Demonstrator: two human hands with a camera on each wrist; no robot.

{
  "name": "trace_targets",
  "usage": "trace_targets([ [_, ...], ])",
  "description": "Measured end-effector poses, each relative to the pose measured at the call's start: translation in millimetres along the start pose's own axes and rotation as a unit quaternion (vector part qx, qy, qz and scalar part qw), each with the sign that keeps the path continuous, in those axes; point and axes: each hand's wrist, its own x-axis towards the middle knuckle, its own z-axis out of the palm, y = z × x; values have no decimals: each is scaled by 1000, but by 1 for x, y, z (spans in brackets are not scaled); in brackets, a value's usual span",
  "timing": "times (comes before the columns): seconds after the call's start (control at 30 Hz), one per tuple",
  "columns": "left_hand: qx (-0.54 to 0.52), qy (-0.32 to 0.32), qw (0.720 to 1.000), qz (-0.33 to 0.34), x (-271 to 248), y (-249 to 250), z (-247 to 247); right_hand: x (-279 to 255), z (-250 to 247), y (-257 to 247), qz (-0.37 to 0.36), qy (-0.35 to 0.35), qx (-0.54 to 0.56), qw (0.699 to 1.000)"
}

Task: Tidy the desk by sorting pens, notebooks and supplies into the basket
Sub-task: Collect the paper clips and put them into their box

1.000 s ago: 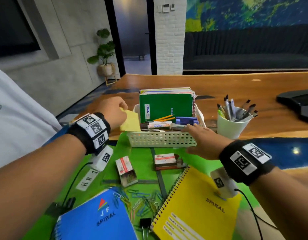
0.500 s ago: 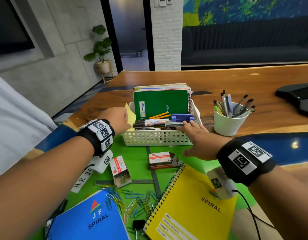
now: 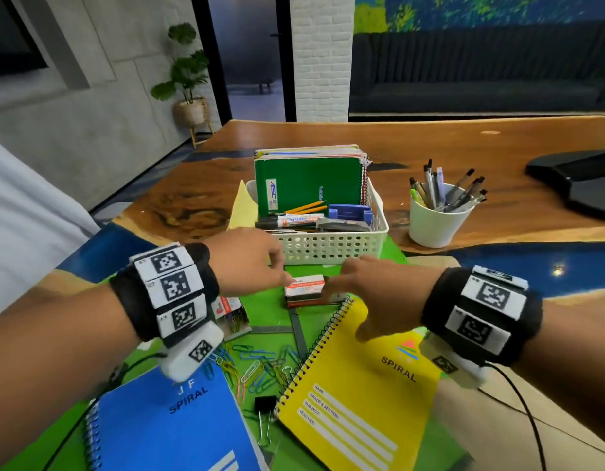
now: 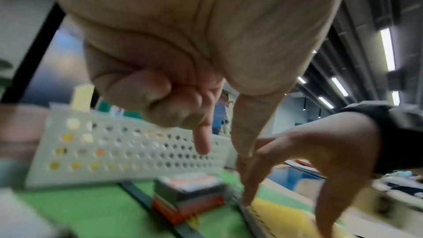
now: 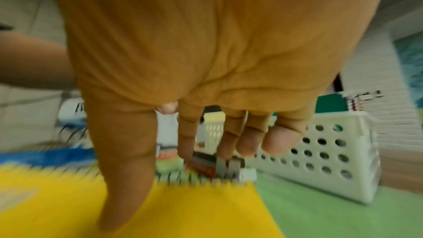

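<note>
While the white basket (image 3: 331, 248) sits at centre frame, both hands meet just below its near wall: the left hand (image 3: 250, 260), some fingers curled and one extended (empty), and the right hand (image 3: 372, 294), fingers straight, flank the stacked staple boxes (image 3: 306, 289) beside the yellow notebook (image 3: 358, 392)'s spiral edge.

A potted plant (image 3: 185, 79) stands in a woven basket planter at the upper left, beside a dark doorway (image 3: 250, 56) and a white brick pillar (image 3: 323, 56). A dark sofa (image 3: 481, 73) runs along the upper right (under a blue-green mural (image 3: 498, 10)). A black object (image 3: 579, 181) lies at the right edge.
</note>
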Motion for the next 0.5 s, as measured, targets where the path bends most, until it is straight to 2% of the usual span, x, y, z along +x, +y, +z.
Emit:
trace_targets([
  [0.07,-27,-111,993,14,-18,17,10,-2,12,-7,-22,-47,-36,998],
  [0.13,-60,-168,984,16,-32,24,19,-2,19,-9,-25,-35,-59,997],
  [0.2,-105,-178,978,20,-40,21,21,-2,20,-9,-24,-16,-63,998],
  [0.27,-193,-174,966,6,-46,10,18,-4,15,-7,-21,-15,-41,999],
  [0.33,-323,-161,932,-26,-53,-2,13,-9,4,-1,-22,-24,32,999],
  [0.4,-435,-148,885,-67,-61,-19,11,-16,-12,10,-32,-20,106,994],
  [0.43,-474,-147,864,-87,-64,-30,11,-21,-22,16,-41,-5,147,988],
  [0.5,-494,-168,847,-100,-67,-51,10,-24,-40,32,-41,42,214,975],
])
